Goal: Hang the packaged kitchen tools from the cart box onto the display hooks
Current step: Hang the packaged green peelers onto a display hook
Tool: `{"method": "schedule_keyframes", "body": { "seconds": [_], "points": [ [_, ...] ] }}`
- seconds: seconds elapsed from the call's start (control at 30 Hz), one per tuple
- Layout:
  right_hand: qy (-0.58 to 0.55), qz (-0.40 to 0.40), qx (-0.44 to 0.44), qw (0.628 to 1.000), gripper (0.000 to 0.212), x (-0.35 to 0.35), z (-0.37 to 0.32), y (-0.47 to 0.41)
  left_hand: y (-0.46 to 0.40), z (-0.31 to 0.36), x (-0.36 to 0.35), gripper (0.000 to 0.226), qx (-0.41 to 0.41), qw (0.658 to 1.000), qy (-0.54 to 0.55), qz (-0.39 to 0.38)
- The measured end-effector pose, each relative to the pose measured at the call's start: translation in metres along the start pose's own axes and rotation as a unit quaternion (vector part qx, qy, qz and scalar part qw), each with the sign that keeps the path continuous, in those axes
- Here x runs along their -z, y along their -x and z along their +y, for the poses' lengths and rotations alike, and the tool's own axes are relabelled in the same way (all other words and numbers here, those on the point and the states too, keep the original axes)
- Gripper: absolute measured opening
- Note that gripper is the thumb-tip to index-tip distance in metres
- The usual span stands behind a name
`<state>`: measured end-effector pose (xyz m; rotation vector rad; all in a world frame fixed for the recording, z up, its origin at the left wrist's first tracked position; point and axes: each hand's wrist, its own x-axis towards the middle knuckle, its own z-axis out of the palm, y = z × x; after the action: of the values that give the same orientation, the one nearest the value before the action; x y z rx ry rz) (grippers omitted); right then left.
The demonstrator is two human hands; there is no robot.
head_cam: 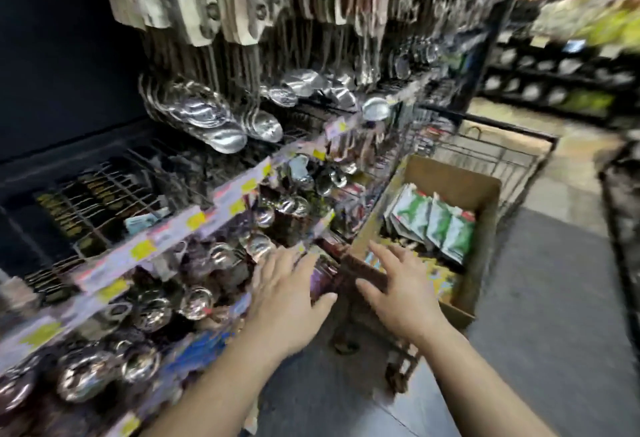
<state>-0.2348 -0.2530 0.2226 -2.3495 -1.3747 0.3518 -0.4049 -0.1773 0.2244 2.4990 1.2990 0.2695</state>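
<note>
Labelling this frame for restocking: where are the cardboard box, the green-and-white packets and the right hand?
cardboard box (483,194): head view, far right wall.
green-and-white packets (438,225): head view, middle packet's face.
right hand (403,284): head view, back of hand.

Floor (540,315): grey, bare beside the cart.
Far shelves (554,83): blurred rows of round pale goods across the aisle.

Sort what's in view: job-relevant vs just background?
Job: cardboard box in the cart; green-white packets inside it; dark packet at left hand; right hand, open.
Background: hanging ladles; price tags; far shelves.
</note>
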Motion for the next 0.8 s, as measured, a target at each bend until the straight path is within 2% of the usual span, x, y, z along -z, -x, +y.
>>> {"method": "schedule_keyframes", "body": {
  "seconds": [0.2, 0.43, 0.8],
  "points": [
    [0.027, -0.024, -0.06, 0.998, 0.069, 0.018, 0.094, 0.02, -0.059, 0.08, -0.037, 0.07, -0.046, 0.999, 0.021, -0.012],
    [-0.022, -0.018, -0.127, 0.991, 0.071, 0.023, 0.153, -0.003, -0.12, 0.128, -0.072, 0.068, -0.073, 0.995, 0.052, -0.054],
    [-0.031, -0.009, -0.202, 0.979, 0.067, 0.03, 0.224, -0.15, -0.264, 0.149, -0.14, 0.07, -0.11, 0.982, 0.041, -0.145]
  ]
}}
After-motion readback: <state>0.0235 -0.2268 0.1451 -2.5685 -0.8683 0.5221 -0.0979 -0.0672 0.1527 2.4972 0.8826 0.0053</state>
